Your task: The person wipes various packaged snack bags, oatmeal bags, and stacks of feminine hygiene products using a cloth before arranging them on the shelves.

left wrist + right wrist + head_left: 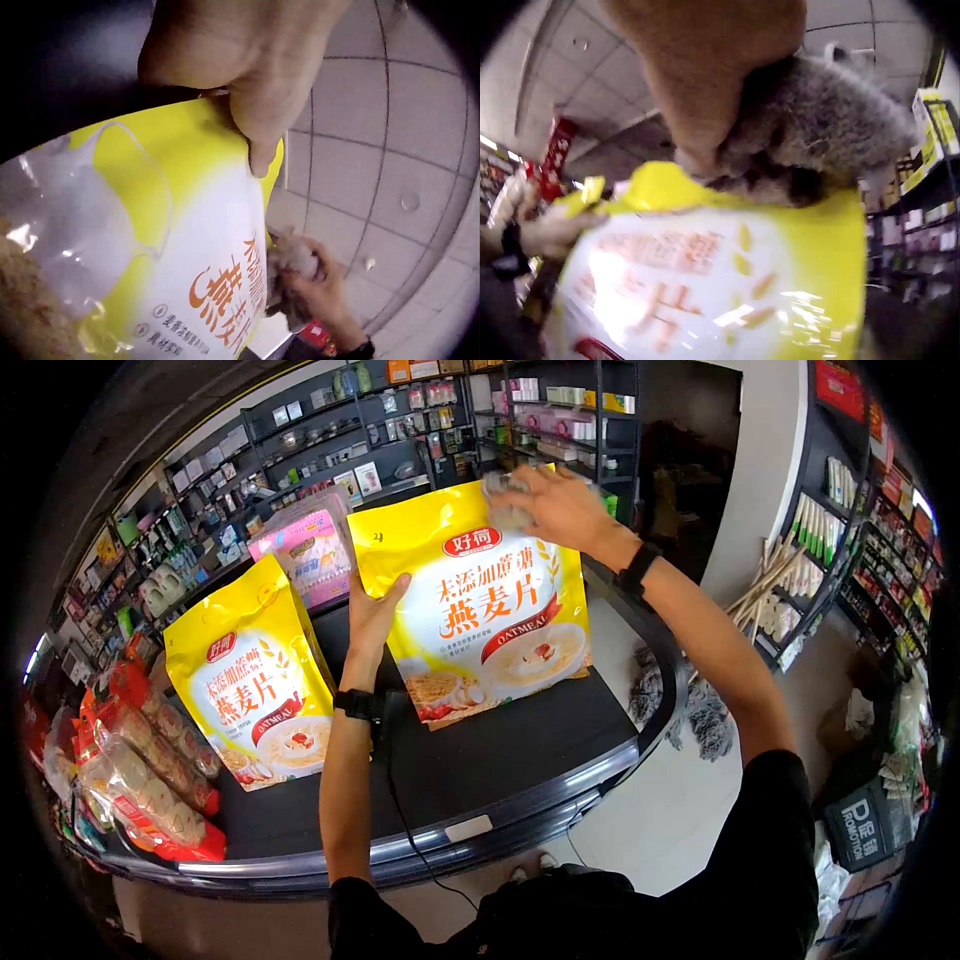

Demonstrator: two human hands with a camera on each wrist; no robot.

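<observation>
Oatmeal bag (485,605), a broad pouch of glossy yellow and white film with a red oval logo, is upright at the black, curved-edged worktop (440,775), between the person's two hands. Farthest left of it, plump packs (145,780) of shiny clear film with red ends lean together. Nearer on its left stands a second pouch (250,690) with matching print, its smooth yellow side panel facing the bag. Behind the bag's left edge sits a boxy pink package (305,560). On that same edge the left hand (372,622) has a pinching grip, thumb flat on the front face, the other fingers mostly hidden behind the film. A dark wristband (358,705) circles that wrist. At the bag's upper right corner, the right hand (560,510) has its grip curled round a bunched, fuzzy grey cloth (825,112), which is against the film near the top. To the right of the bag, past the worktop's rounded edge, are shaggy grey strands (708,725), and farther right a black box (868,825) with white lettering.
</observation>
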